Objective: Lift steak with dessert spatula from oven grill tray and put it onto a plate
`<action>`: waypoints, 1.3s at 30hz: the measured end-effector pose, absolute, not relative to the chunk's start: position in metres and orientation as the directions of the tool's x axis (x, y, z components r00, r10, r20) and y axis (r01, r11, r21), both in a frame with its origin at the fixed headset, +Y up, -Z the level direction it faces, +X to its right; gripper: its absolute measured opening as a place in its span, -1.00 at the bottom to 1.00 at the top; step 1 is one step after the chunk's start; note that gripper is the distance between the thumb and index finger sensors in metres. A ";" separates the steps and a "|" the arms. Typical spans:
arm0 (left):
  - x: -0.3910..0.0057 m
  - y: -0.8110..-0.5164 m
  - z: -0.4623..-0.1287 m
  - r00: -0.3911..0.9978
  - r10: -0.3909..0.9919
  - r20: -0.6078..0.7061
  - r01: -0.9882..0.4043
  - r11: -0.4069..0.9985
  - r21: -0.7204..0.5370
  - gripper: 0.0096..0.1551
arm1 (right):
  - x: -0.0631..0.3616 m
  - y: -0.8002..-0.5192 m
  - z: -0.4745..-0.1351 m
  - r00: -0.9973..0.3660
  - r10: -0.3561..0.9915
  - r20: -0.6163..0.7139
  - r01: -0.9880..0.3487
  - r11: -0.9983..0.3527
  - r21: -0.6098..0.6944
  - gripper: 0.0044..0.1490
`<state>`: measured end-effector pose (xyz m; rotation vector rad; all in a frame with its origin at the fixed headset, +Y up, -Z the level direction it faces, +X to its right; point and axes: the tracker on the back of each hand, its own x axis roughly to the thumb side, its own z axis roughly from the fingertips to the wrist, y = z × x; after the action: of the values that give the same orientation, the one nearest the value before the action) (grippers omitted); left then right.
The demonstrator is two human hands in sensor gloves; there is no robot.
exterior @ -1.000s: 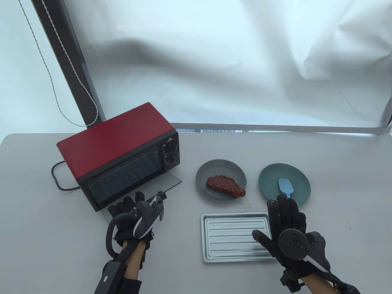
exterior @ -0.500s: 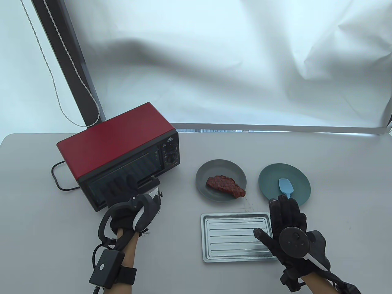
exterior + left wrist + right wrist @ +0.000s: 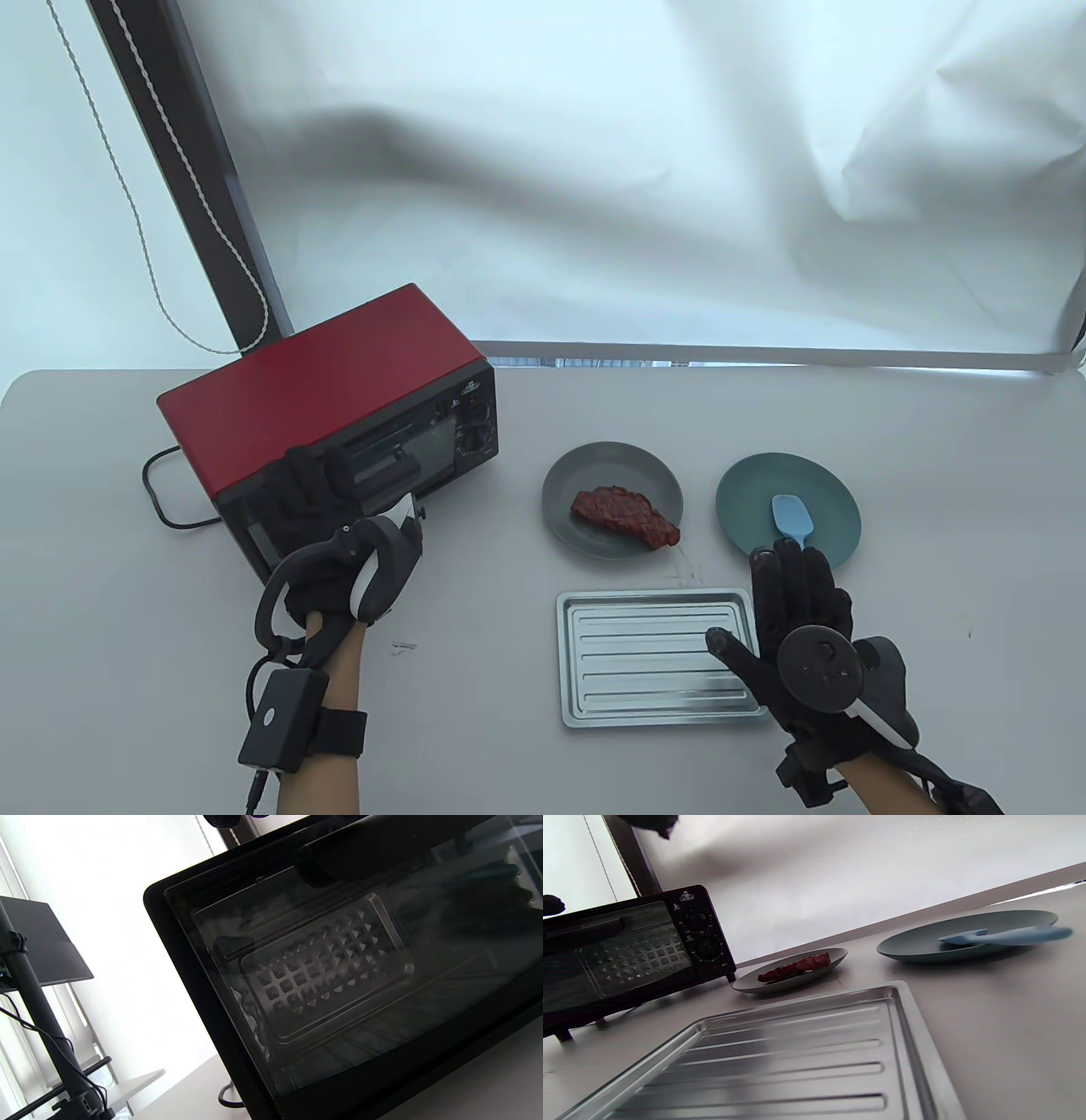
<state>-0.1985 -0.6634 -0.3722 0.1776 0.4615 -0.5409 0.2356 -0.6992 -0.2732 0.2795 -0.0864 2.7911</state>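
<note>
- A pale grey table point(image 3: 933, 441) fills the lower half of the table view, with a crumpled white sheet hung behind it and a dark post with a twisted cord in the upper left.
- The steak point(image 3: 625, 514) lies on the grey plate point(image 3: 567, 475) at centre frame. Just below that plate, the oven grill tray point(image 3: 653, 658) stands bare on the table.
- The dessert spatula point(image 3: 793, 519) rests on the teal plate point(image 3: 827, 497) right of centre, its handle pointing toward the bottom edge.
- The right hand point(image 3: 793, 628) lies flat with straight fingers over the tray's right end, gripping nothing. Its fingertips are near the spatula handle, though whether they touch it cannot be told.
- The left hand point(image 3: 327, 531) is up against the door of the red oven point(image 3: 322, 399) at centre left. Its fingers spread on the glass, seemingly pushing the door to. The door looks almost shut, and the left wrist view shows the glass close up.
- Judgement: the transfer itself looks finished, and the step in hand is tidying.
- The next move, as I judge it, calls for pressing the door fully home, then drawing both hands clear without nudging either plate.
</note>
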 end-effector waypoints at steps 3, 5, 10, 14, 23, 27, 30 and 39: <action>-0.201 -0.666 -0.373 0.764 -0.452 -0.461 0.530 0.847 0.049 -0.32 | 0.236 -0.699 -0.273 -0.924 0.325 0.204 -0.337 -0.941 -0.028 0.21; -0.200 -0.664 -0.371 0.771 -0.450 -0.450 0.526 0.849 0.052 -0.30 | 0.236 -0.699 -0.273 -0.923 0.324 0.207 -0.337 -0.941 -0.030 0.21; -0.193 -0.660 -0.366 0.783 -0.457 -0.423 0.522 0.851 0.047 -0.24 | 0.236 -0.700 -0.273 -0.920 0.329 0.214 -0.343 -0.939 -0.032 0.21; -0.187 -0.656 -0.361 0.813 -0.415 -0.409 0.477 0.877 0.059 -0.19 | 0.236 -0.700 -0.272 -0.917 0.336 0.216 -0.351 -0.935 -0.036 0.20; -0.168 -0.660 -0.343 0.897 -0.288 -0.335 0.306 0.952 0.003 -0.08 | 0.238 -0.699 -0.272 -0.915 0.342 0.215 -0.359 -0.932 -0.045 0.20; -0.159 -0.669 -0.335 0.913 -0.271 -0.305 0.274 0.961 -0.032 -0.05 | 0.237 -0.701 -0.272 -0.915 0.342 0.213 -0.357 -0.933 -0.037 0.20; -0.152 -0.676 -0.329 0.928 -0.243 -0.282 0.238 0.970 -0.053 -0.03 | 0.236 -0.702 -0.272 -0.915 0.340 0.215 -0.355 -0.934 -0.036 0.20; -0.128 -0.693 -0.314 0.964 -0.184 -0.195 0.169 0.981 -0.091 0.01 | 0.234 -0.702 -0.270 -0.913 0.337 0.230 -0.355 -0.934 -0.041 0.20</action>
<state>-0.1281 -0.6926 -0.3140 -0.0737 0.2039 -0.1785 0.2344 -0.7020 -0.2704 0.3122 -0.1153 2.7660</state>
